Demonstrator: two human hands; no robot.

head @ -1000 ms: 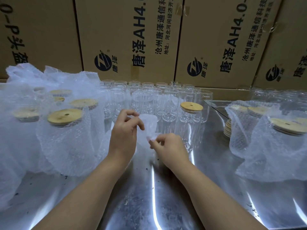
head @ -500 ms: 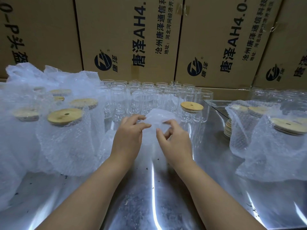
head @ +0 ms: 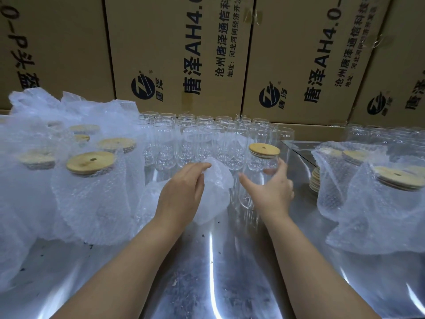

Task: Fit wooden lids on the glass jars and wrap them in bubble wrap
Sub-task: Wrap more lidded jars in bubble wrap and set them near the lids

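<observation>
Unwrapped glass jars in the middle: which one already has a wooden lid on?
The front-right jar, by the right hand; it alone carries a wooden lid, the other jars stand open.
</observation>
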